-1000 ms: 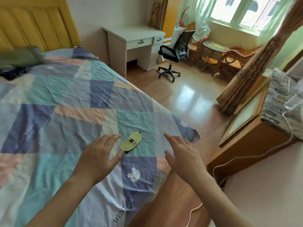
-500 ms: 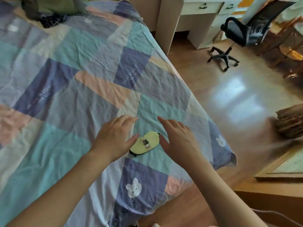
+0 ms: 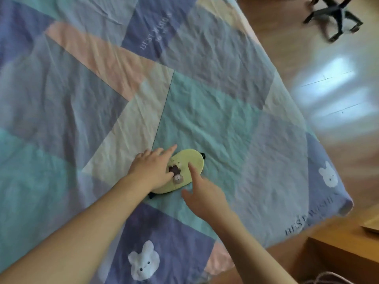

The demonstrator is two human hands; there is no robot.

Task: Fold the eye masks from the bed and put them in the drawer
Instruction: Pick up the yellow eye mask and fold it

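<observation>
Head view: the yellow eye mask (image 3: 185, 171) lies flat on the bed (image 3: 215, 103) near its corner, left hand (image 3: 152, 171) open and pressing one end, right hand (image 3: 202, 194) open with forefinger touching; advisable to pin, then fold evenly.

chair base (image 3: 336, 19) top right, blurred | wooden floor (image 3: 328, 89) | wooden furniture (image 3: 344, 253) lower right
</observation>
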